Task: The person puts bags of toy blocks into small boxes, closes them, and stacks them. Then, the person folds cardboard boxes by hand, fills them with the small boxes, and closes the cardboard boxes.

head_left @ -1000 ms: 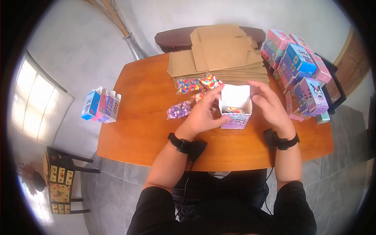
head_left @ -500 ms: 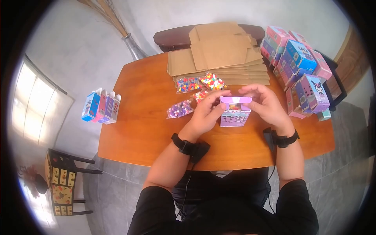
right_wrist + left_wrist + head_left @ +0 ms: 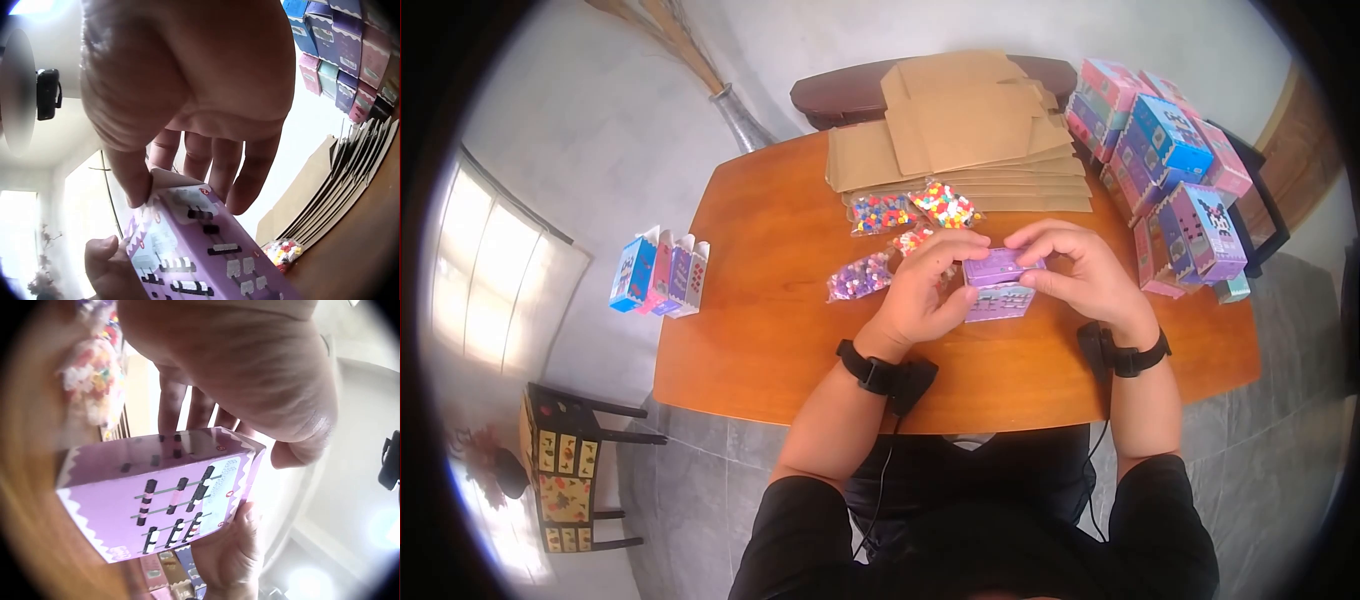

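A small purple carton (image 3: pixel 998 303) with black-and-white printed shapes stands on the wooden table, its purple lid flap (image 3: pixel 997 265) folded down over the top. My left hand (image 3: pixel 925 290) holds its left side, thumb by the front edge and fingers reaching toward the back. From the right, my right hand (image 3: pixel 1085 275) holds the lid corner, thumb at the front and fingers behind, as the right wrist view also shows. The carton's contents are hidden under the lid. Just left of the carton lie clear bags of coloured beads, one purple (image 3: pixel 860 277) and one multicoloured (image 3: pixel 946 204).
Flat brown cardboard (image 3: pixel 960 130) is stacked at the table's far side. Many printed cartons (image 3: pixel 1170 140) are piled at the right edge. Several upright cartons with raised flaps (image 3: pixel 662 272) stand at the left edge. A chair (image 3: pixel 830 100) is behind the table.
The carton's white-lined flap stood up and showed beads inside; it has come down over the opening, the purple side now facing up. The right hand moved in to the carton's top.
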A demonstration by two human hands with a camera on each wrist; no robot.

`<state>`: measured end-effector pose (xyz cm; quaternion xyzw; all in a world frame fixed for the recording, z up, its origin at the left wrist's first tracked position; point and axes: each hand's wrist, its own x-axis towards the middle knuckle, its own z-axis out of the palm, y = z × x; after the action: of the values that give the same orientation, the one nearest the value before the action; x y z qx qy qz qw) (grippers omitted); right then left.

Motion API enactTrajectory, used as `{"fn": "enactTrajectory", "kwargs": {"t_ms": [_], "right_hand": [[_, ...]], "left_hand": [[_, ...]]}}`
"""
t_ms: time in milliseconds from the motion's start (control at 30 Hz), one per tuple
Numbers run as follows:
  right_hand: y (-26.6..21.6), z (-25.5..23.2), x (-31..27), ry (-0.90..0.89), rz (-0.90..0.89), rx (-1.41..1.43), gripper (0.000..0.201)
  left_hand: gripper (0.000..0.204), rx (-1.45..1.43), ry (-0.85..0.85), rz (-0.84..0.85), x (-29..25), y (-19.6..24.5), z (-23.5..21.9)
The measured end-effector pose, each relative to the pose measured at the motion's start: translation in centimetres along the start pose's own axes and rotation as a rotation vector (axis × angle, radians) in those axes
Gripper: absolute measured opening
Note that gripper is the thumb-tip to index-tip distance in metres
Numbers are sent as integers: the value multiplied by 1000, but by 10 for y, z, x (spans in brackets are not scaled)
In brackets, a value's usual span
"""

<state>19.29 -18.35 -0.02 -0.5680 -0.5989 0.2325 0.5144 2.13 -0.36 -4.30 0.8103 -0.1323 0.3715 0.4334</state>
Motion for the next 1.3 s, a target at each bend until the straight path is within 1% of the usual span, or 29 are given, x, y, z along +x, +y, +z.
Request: {"fn": "enactTrajectory", "kwargs": {"t_ms": [67,167,267,333,433,467,500,533,600,633,667,700,733,767,800,833,867,900,933,967,1033,1067,1100,1133,1167,1233,1267,1300], "right_hand": [[3,1,0,3,-12,16,13],[6,1,0,2,-27,42,12],[7,1,0,4,-20,42,13],[6,-1,0,8,-9,32,14],[8,-2,0,-35,-42,-32,13],[10,-3,0,-59,-36,-20,22],[12,-4,-1,-83,-30,-8,30],[10,-2,-1,-83,-30,-8,30],[4,4,-2,39,152,86,52],[9,4,-2,43,151,83,52],[20,3,-3,-17,175,63,59],[29,2,-4,-72,200,43,66],[33,1,-3,-56,202,36,66],[35,0,-1,-81,237,22,61],[37,-1,0,-102,275,7,56],[40,-1,0,-77,283,-3,56],[42,-1,2,-58,283,117,51],[41,-2,2,-36,279,234,45],[36,-4,3,-36,252,242,34],[28,-4,2,-3,258,228,34],[9,-8,0,114,307,465,27],[-6,-11,-3,180,281,405,26],[-20,-19,-12,213,282,393,26],[-34,-26,-21,308,270,362,25],[-46,-33,-30,398,258,331,25],[-69,-50,-56,633,232,245,22],[-73,-71,-73,623,237,221,24],[-64,-86,-83,804,153,11,24]], "left_hand": [[30,1,14,-9,1,0,1],[31,55,-11,-7,2,1,1],[30,100,29,-2,2,4,3],[23,113,28,66,2,2,3],[19,106,-2,41,3,5,3],[19,106,-2,40,3,5,3],[20,101,1,-6,3,5,4],[22,96,3,-51,3,5,5],[24,114,22,-38,2,0,4],[27,132,41,-26,1,-4,4],[27,128,36,-21,-2,-10,6],[33,-80,158,-109,-7,-19,9],[39,-291,274,-198,-4,-17,12],[39,-305,259,-191,-3,-15,13],[42,-361,332,-291,-3,-11,12],[46,-418,402,-394,0,-7,10],[46,-436,379,-388,0,-10,8],[43,-386,422,-290,-1,-17,6],[43,-340,466,-192,-2,-22,6],[43,-367,442,-183,-2,-23,7],[43,-460,569,-167,-2,-24,9],[43,-487,543,-159,-3,-25,7],[44,-408,528,-202,-6,-25,3],[47,-324,514,-243,-8,-26,1],[47,-341,496,-236,-8,-26,1],[45,-220,462,-295,-8,-25,1],[37,-222,464,-283,-7,-21,4],[37,-227,458,-281,-8,-22,5]]}}
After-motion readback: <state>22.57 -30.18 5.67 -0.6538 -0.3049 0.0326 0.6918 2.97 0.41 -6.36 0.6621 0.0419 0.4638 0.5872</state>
